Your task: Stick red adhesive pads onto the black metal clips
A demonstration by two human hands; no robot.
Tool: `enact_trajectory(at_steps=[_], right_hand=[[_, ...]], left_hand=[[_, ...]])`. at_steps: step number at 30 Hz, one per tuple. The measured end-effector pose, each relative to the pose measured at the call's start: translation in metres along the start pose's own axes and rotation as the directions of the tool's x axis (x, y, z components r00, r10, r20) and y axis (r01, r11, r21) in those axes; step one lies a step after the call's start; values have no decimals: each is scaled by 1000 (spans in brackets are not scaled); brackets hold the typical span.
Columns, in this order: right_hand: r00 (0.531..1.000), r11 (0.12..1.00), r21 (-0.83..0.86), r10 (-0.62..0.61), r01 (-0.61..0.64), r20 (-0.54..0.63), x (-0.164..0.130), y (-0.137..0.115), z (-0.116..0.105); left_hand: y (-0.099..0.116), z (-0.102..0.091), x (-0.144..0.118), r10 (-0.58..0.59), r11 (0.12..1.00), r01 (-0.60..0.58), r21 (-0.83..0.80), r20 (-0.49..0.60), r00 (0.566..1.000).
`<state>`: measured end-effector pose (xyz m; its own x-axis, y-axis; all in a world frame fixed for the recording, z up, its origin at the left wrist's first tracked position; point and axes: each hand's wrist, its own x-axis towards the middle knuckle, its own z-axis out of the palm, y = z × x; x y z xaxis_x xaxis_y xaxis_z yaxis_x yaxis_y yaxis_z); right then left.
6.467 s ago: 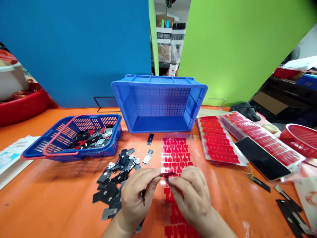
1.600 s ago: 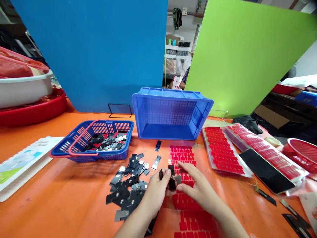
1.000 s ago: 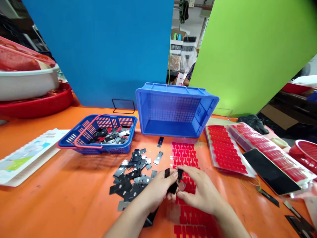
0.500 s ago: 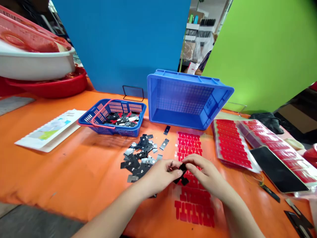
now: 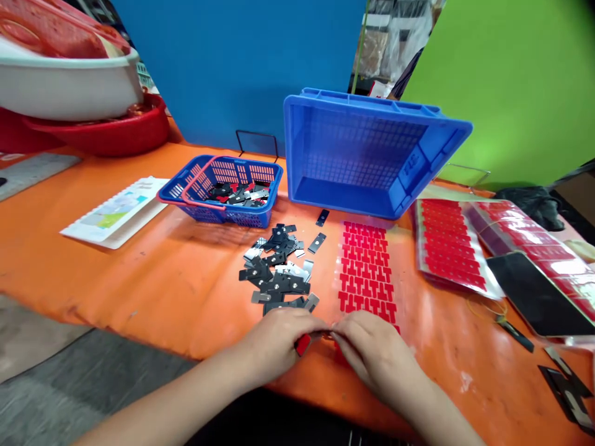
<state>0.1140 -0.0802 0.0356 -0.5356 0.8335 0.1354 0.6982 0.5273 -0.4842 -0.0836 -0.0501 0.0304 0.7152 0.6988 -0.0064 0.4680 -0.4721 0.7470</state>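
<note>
Bright, even light from overhead fills the scene, giving saturated colours and a soft sheen on the orange desk [image 5: 139, 272], with stronger glare on the clear film over the red sticker sheets [image 5: 449, 244]. Shadows are short and diffuse, lying just under the small blue basket [image 5: 223, 192] and beneath the left hand [image 5: 279, 344] and right hand [image 5: 374, 350]. The wide lens bends straight lines near the borders, so the desk's front edge curves and the corners stretch, and both hands and the background gap between the panels look slightly smeared.
</note>
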Motion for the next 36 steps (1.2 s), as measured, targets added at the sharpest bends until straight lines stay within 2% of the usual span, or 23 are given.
enact_trajectory(at_steps=[6, 11, 16, 21, 29, 36], right_hand=[[997, 994, -74, -75, 76, 19, 2, -8, 22], [993, 992, -58, -111, 109, -43, -1, -5, 29], [991, 996, -18, -90, 89, -98, -3, -6, 32], [992, 997, 30, -64, 67, -105, -4, -6, 37], [999, 998, 64, 22, -20, -33, -4, -10, 44], [1000, 998, 54, 10, -11, 13, -6, -7, 39]], left_hand=[[-13, 9, -25, 48, 980, -39, 197, -38, 998], [-17, 14, -28, 65, 939, -51, 340, -32, 997], [-18, 13, -30, 88, 891, -80, 447, 3, 996], [-17, 9, -31, 107, 838, -104, 536, 25, 994], [-10, 2, -33, 22, 821, -57, 568, 68, 997], [-3, 1, -25, -32, 779, -64, 624, 142, 989]])
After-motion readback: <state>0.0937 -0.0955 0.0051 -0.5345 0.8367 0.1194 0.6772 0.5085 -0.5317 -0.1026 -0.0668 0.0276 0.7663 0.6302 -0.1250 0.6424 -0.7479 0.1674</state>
